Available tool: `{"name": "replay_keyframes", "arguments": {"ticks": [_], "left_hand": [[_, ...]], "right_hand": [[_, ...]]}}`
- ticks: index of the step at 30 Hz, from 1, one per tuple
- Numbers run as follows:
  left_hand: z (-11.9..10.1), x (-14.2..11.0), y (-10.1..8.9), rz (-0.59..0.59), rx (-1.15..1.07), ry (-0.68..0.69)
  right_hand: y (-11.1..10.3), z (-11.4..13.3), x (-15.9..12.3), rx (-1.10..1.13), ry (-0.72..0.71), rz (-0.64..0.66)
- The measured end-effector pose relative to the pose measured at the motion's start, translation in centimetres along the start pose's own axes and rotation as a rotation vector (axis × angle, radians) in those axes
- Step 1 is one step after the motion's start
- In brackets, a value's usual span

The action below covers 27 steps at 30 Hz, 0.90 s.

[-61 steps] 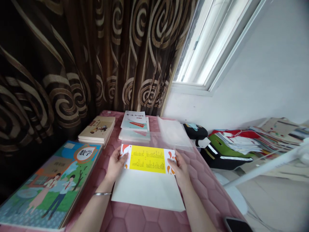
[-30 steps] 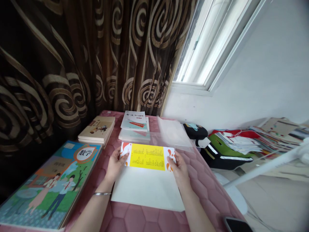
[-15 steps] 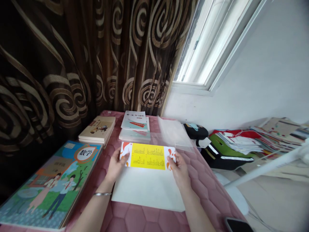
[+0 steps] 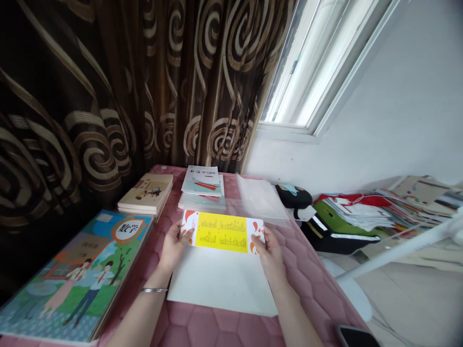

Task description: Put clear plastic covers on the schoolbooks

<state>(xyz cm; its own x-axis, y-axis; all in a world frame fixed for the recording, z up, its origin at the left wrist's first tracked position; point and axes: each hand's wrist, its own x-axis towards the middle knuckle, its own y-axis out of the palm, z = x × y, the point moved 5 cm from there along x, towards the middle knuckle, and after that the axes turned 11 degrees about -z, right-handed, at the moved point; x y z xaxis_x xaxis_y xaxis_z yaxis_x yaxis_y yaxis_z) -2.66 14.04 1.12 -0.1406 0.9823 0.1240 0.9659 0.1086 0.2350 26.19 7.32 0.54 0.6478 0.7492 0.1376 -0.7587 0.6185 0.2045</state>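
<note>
A yellow-and-white printed paper strip [image 4: 221,231] with orange drop shapes and small black text spans the space between my hands. My left hand [image 4: 174,246], below which a silver bracelet shows on the wrist, pinches the strip's left end with the thumb on top. At the right end, my right hand [image 4: 270,250] grips it the same way. Both hands' fingers are partly hidden behind the paper. A plain white sheet [image 4: 221,282] lies under and in front of the strip; whether the two are joined, I cannot tell.
A pink quilted surface [image 4: 318,289] carries a large textbook stack [image 4: 83,274], tan booklets [image 4: 146,193], white booklets [image 4: 200,182] and clear plastic covers [image 4: 260,197]. A phone [image 4: 356,336] sits at the front right edge. Beyond stand a green-black bag [image 4: 336,226] and a white pole [image 4: 398,248].
The printed strip's lower edge has risen slightly, and it has shifted a little away from me. Both hands keep their grip at its ends.
</note>
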Motion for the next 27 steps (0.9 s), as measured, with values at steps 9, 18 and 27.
{"name": "replay_keyframes", "arguments": {"ticks": [9,18,27], "left_hand": [[-0.8,-0.4,0.1,-0.022,-0.004,-0.035],[-0.3,-0.2,-0.1,0.000,0.000,0.003],[0.4,0.2,-0.2,-0.003,0.011,0.023]], "right_hand": [[0.2,0.0,0.1,-0.024,-0.017,-0.019],[0.2,-0.3,0.3,-0.020,-0.024,-0.030],[-0.2,-0.7,0.3,-0.008,-0.014,-0.016]]}}
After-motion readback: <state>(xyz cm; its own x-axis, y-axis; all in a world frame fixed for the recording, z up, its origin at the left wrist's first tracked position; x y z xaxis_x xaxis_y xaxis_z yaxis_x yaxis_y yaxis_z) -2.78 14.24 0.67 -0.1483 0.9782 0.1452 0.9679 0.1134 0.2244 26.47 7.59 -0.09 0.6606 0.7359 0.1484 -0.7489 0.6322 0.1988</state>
